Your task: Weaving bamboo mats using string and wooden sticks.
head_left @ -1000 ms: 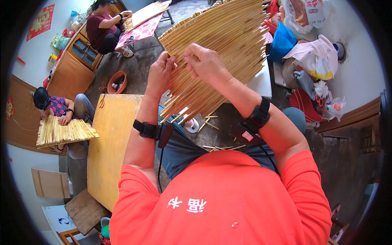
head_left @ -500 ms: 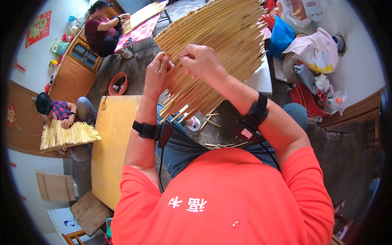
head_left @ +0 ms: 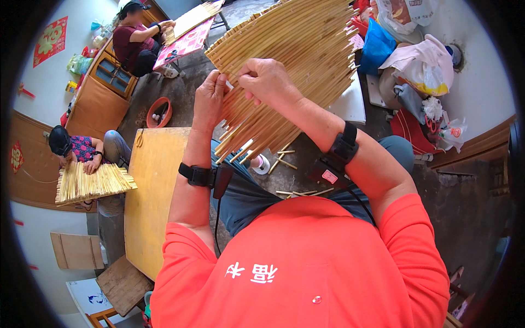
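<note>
A large mat of thin yellow-brown sticks (head_left: pixel 306 49) spreads out in front of me, its stick ends jutting unevenly along the right and lower left sides. At its left edge my left hand (head_left: pixel 209 101) is closed, with thumb and forefinger pinched together. My right hand (head_left: pixel 272 83) is closed just beside it, over the sticks, fingertips pinched and bent inward. What either pinch holds is too fine to make out; it could be a thread. A small white patch shows between the two hands.
A yellow wooden table (head_left: pixel 153 191) stands on my left. Cut sticks (head_left: pixel 284 158) and a white roll (head_left: pixel 261 165) lie below the mat. A blue bag (head_left: pixel 377 46) and other bundles pile up at right. Two people work at left, one with a smaller stick mat (head_left: pixel 95 180).
My right hand has shifted very slightly left, closer to my left hand. Both hands stay pinched at the mat's left edge, and the mat has hardly moved.
</note>
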Demonstrator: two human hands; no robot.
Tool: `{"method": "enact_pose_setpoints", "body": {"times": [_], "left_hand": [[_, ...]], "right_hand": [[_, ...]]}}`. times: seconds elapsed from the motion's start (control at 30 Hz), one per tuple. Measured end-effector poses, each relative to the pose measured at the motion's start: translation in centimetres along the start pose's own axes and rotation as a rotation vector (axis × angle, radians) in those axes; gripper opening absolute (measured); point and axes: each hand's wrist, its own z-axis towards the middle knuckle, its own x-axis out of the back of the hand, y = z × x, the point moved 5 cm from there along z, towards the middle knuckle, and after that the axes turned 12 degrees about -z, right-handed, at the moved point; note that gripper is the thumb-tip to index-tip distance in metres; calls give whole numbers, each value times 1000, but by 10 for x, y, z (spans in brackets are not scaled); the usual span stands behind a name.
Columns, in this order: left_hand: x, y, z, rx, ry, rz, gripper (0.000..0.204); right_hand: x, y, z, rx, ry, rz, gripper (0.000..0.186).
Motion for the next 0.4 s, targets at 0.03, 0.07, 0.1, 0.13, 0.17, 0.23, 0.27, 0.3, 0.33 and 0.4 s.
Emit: {"method": "enact_pose_setpoints", "body": {"times": [0.03, 0.07, 0.1, 0.13, 0.17, 0.23, 0.27, 0.3, 0.33, 0.4], "left_hand": [[1, 0, 0, -4, 5, 9, 23], [1, -1, 1, -8, 10, 17, 23], [1, -2, 0, -14, 6, 21, 22], [1, -2, 0, -20, 2, 25, 22], [1, -2, 0, -28, -3, 23, 21], [0, -1, -1, -74, 0, 76, 19], [0, 0, -1, -94, -2, 87, 18], [-1, 0, -2, -108, 1, 110, 18], [-1, 1, -2, -118, 1, 120, 18], [-2, 3, -3, -146, -2, 136, 18]], "right_hand": [[0, 0, 0, -4, 5, 7, 18], [0, -1, 0, -12, 9, 17, 19], [0, -1, 0, -14, 9, 15, 18], [0, -2, 1, -19, 7, 17, 18], [0, -2, 1, -33, 1, 18, 18], [1, -4, 0, -29, -1, 16, 17], [1, -4, 0, -28, -4, 18, 16], [2, -5, 0, -37, -3, 19, 16], [2, -5, 0, -43, -3, 24, 16], [2, -6, -1, -49, -4, 28, 16]]}}
